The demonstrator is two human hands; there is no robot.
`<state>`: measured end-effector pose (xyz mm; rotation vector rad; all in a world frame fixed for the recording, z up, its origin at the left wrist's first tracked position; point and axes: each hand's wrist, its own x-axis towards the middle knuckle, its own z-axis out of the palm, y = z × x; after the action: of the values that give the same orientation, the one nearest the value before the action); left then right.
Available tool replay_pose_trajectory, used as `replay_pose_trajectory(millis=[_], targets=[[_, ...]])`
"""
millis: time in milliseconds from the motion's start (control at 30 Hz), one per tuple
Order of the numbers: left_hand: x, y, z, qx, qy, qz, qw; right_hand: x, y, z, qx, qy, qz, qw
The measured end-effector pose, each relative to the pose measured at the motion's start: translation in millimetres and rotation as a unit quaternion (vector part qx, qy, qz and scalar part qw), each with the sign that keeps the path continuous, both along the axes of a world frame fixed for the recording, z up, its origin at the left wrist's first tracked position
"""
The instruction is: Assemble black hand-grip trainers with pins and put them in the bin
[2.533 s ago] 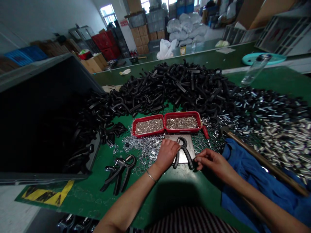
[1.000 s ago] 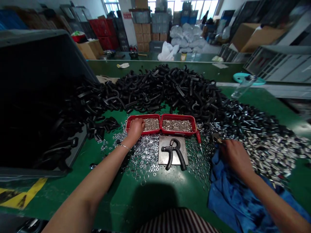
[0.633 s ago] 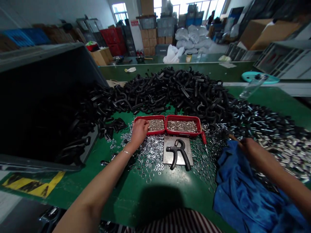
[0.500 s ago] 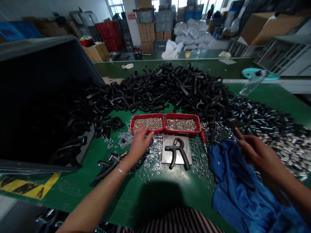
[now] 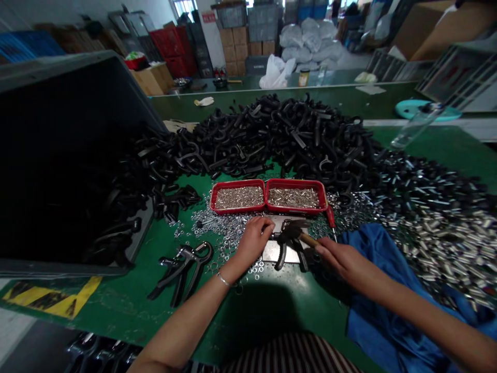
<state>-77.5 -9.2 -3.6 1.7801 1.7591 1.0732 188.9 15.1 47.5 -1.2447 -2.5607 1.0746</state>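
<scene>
from the head camera: the left hand (image 5: 253, 240) lies on a steel plate (image 5: 272, 252), its fingers together and reaching toward a black hand grip trainer (image 5: 289, 254) (whether the fingertips touch the trainer or only the plate is hard to tell). the trainer sits on the plate, just below a red two-part tray (image 5: 267, 196) of silver pins (image 5: 295, 198). the right hand (image 5: 344, 264) has its fingers clamped around the wooden handle of a hammer (image 5: 308, 239), whose head is over the trainer, though contact cannot be told. loose steel washers (image 5: 229, 228) surround the plate on the green workbench (image 5: 248, 321). a red-handled screwdriver (image 5: 330, 216) lies just right of the tray, and a blue cloth (image 5: 382, 290) lies beyond the right hand. two more grip trainers (image 5: 180, 272) lie left of the left hand, below a heap of black handles (image 5: 287, 140).
</scene>
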Motion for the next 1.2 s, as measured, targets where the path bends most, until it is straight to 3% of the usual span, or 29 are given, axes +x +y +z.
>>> replay_pose_trajectory(millis=[133,267,367,500,633,833,1033,1100,1200], targets=[[0,7,-1.2,-0.005,-0.02,0.003,1.0,2,-1,-4.4,0.033,0.035,-0.076,0.996],[7,24,-1.6,-0.022,-0.001,-0.023,0.999,5,7,-12.5,-0.083,0.019,-0.048,0.995],[14,39,-4.2,-0.041,0.0,-0.033,0.999,8,9,-10.8,-0.188,0.101,-0.115,0.97],[19,52,-7.6,-0.057,0.018,-0.035,0.998,14,-3,-14.8,-0.213,0.196,-0.247,0.925],[19,57,-6.0,-0.079,0.07,-0.045,0.993,21,-15,-31.9,-0.265,0.224,-0.274,0.897],[25,54,0.0,-0.053,0.211,-0.063,0.974,27,-18,-35.4,-0.26,0.203,-0.239,0.913],[31,51,-5.5,0.063,0.396,-0.158,0.902,33,-14,-38.2,-0.223,0.182,-0.19,0.939],[30,50,-6.7,0.055,0.388,-0.159,0.906,35,-9,-38.4,-0.195,0.161,-0.169,0.953],[30,39,-5.5,0.024,0.336,-0.092,0.937,33,1,-25.6,-0.133,0.116,-0.135,0.975]])
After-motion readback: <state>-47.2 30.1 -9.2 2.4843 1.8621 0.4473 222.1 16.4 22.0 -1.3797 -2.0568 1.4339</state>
